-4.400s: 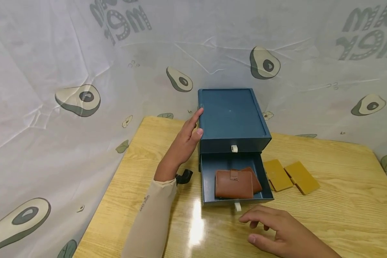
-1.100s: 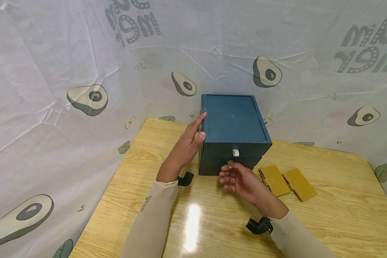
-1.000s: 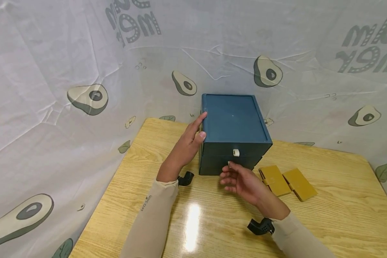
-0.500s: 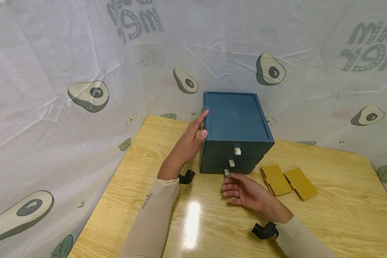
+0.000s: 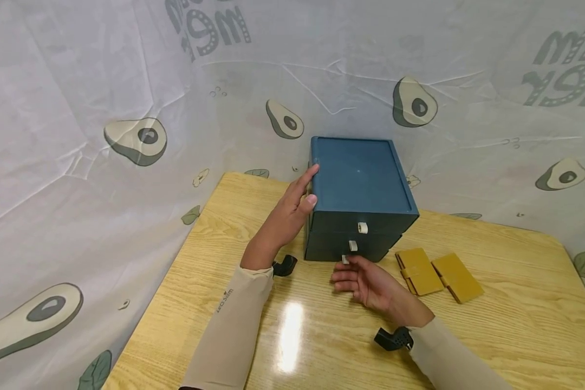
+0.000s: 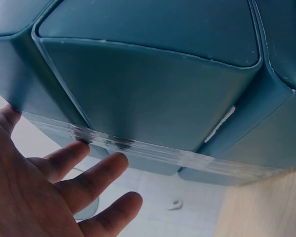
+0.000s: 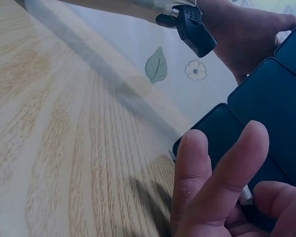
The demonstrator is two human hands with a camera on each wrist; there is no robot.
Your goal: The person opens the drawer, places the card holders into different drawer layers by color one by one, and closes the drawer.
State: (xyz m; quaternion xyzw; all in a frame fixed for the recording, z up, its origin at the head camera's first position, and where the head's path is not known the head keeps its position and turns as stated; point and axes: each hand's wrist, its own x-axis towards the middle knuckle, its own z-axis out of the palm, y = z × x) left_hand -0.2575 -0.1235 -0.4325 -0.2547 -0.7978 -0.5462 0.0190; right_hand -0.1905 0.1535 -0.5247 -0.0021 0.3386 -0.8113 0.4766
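A dark blue cabinet (image 5: 363, 173) of three stacked drawers stands at the table's back, every drawer pushed in. White pull tabs mark the fronts: the top tab (image 5: 363, 228), the middle tab (image 5: 353, 246) and the bottom tab (image 5: 345, 259). My left hand (image 5: 285, 219) rests against the cabinet's left side, fingers extended. In the left wrist view its fingertips (image 6: 119, 162) lie near clear tape across the cabinet's side. My right hand (image 5: 368, 281) is at the bottom drawer, thumb and finger pinching the bottom tab, which shows beside the thumb in the right wrist view.
Two mustard-yellow wallets (image 5: 421, 271) (image 5: 458, 278) lie on the wooden table (image 5: 526, 303) right of the cabinet. An avocado-print cloth (image 5: 244, 65) hangs behind and to the left. Black wrist cameras (image 5: 285, 265) (image 5: 394, 338) sit on both wrists.
The middle drawer, earlier out with brown wallets inside, is now in. My right hand has moved from the middle tab down to the bottom tab. The left hand stays against the cabinet.
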